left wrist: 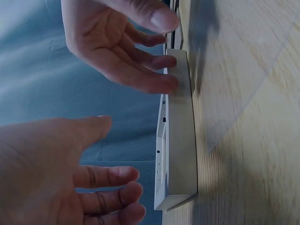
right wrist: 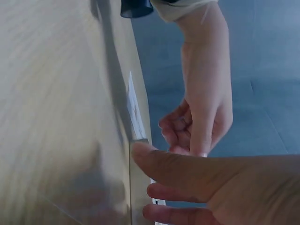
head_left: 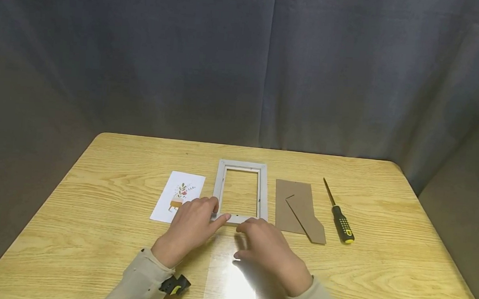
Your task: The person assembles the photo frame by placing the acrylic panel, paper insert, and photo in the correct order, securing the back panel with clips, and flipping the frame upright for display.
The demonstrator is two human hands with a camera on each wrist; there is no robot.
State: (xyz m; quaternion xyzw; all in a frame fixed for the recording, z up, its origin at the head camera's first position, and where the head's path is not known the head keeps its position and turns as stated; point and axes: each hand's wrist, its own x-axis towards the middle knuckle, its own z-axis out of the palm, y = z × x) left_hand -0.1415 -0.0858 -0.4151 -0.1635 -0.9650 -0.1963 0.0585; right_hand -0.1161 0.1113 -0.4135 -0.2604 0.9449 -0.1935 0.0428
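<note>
A light grey picture frame (head_left: 264, 188) lies on the table, with small dark tabs along its inner edge. My left hand (head_left: 190, 222) is over its near left corner; in the left wrist view its relaxed fingers stand apart from the frame (left wrist: 182, 140). Around the middle of the near rail, the fingertips of my right hand (head_left: 266, 248) are at the frame's edge, loosely bent. Whether they press it I cannot tell. Neither hand grips anything. A clear sheet (head_left: 217, 282) lies in front of the frame, partly under the right hand and its shadow.
Left of the frame lies a white card with a flower-pot print (head_left: 184, 187). To the right are a brown backing board (head_left: 291, 218) with a stand leg and a black-and-yellow screwdriver (head_left: 341, 224). A grey curtain (head_left: 261, 77) hangs behind the wooden table (head_left: 402, 272).
</note>
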